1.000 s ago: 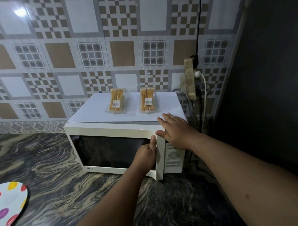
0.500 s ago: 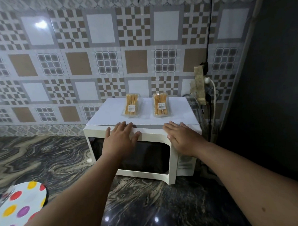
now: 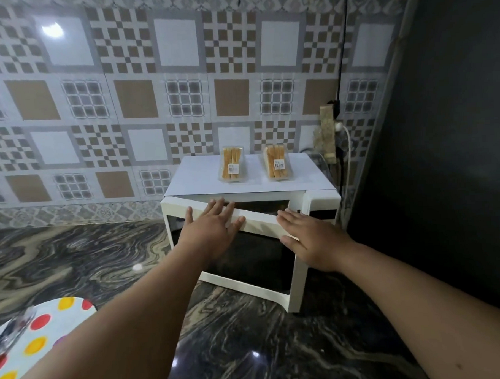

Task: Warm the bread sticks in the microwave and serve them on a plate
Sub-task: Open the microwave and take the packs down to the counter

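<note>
On the door's top edge (image 3: 259, 222), left hand (image 3: 213, 234) lying flat, fingers straight and spread, gripping nothing. Right hand (image 3: 311, 241) just beside it at the door's right end, fingers straight too, palm down, nothing held. Door (image 3: 246, 264) swung partly out from the white microwave (image 3: 321, 199), hinged on the left, dark window facing forward. Beyond both hands, up on the microwave's flat top: two clear packs of bread sticks, apart from each other and well clear of the fingers. Left pack (image 3: 232, 167) above the left hand, right pack (image 3: 276, 163) towards the right hand. Golden sticks lying lengthwise, small white label on each. Down at lower left, polka-dot plate (image 3: 48, 324) on the dark marbled counter (image 3: 74, 254), partly behind the left forearm.
</note>
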